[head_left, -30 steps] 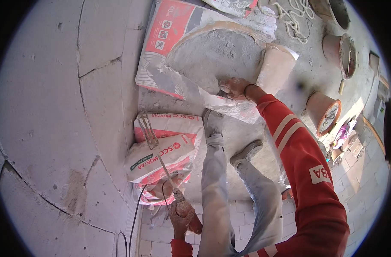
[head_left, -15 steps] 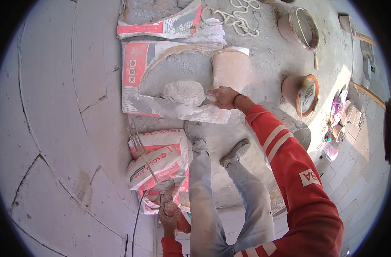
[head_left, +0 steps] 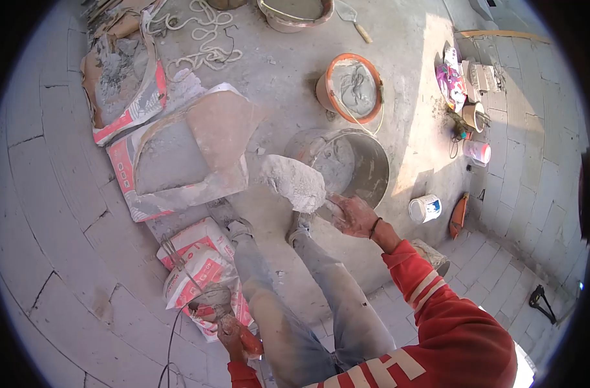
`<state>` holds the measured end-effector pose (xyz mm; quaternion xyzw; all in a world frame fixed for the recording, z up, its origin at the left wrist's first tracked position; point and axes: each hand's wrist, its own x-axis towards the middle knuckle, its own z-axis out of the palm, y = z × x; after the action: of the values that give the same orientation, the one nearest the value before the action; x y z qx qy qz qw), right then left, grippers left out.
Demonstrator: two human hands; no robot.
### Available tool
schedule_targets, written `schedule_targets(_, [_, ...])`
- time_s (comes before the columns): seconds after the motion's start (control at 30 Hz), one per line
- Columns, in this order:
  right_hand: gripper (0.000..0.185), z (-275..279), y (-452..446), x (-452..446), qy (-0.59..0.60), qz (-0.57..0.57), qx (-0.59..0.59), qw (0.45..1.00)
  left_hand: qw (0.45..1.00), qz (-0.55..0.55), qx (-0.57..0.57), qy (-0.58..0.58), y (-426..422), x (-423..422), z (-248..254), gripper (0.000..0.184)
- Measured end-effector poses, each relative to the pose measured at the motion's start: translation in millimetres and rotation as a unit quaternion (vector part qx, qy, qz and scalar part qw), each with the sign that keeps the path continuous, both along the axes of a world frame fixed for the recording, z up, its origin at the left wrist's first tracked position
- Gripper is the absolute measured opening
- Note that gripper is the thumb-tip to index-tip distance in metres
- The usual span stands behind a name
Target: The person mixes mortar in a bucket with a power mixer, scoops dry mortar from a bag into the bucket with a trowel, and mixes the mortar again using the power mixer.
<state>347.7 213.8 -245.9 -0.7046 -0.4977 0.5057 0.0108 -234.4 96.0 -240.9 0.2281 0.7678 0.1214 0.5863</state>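
Observation:
My right hand (head_left: 356, 217) is closed around the handle of a trowel (head_left: 332, 202), its blade hidden beneath a big heap of pale grey mortar powder (head_left: 295, 182). The load hovers at the near-left rim of a large bucket (head_left: 380, 174) with wet grey mix inside. At lower left, my left hand (head_left: 230, 331) grips a power drill (head_left: 212, 302) fitted with a wire mixing paddle (head_left: 172, 251). The paddle points away over the mortar bags (head_left: 198, 275). To the left lies an opened mortar bag (head_left: 130, 174) with powder in it.
An orange-rimmed bucket (head_left: 329, 97) of wet mix stands behind the large one. Farther back are a wide tub (head_left: 288, 26), a trowel (head_left: 363, 32) and a coiled rope (head_left: 207, 55). A white pail (head_left: 425, 209) lies right. A cord (head_left: 172, 336) trails from the drill.
My right hand has carried the heaped trowel from the opened bag rightward to the large bucket. The view has turned right. My left hand still holds the drill low.

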Motion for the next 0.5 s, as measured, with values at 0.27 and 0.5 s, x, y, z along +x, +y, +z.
schedule_targets(0.27, [0.042,-4,-109,42,-0.049,-0.301,-0.083,0.949,0.996,-0.048,0.066,0.036,-16,57,7,0.052])
schedule_targets(0.5, [0.040,-108,-59,23,-0.219,-0.208,-0.147,0.942,0.997,-0.055,0.048,0.024,-37,16,-12,0.053])
